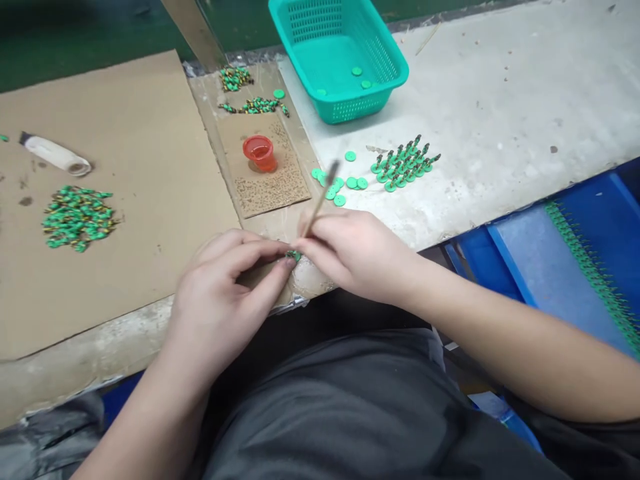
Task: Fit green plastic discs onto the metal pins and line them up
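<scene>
My left hand (pixel 225 287) pinches a small green piece (pixel 294 255) between thumb and forefinger at the table's front edge. Close beside it, my right hand (pixel 350 250) grips a thin stick (pixel 320 200) with a dark upper end, slanting up; its lower end is hidden by the fingers. Beyond the hands, a small red cup (pixel 260 153) holding some liquid stands on a speckled cardboard piece (pixel 270 193). Loose green discs (pixel 352 183) lie right of it, near a cluster of discs bearing upright dark-tipped figures (pixel 405 163).
A green basket (pixel 350 110) with a few discs stands at the back. On the left cardboard (pixel 150 167) lie a pile of green-and-gold pieces (pixel 80 217) and a white roll (pixel 56 153). Smaller piles (pixel 235 79) lie behind the cup. Blue trays (pixel 560 267) sit below the right edge.
</scene>
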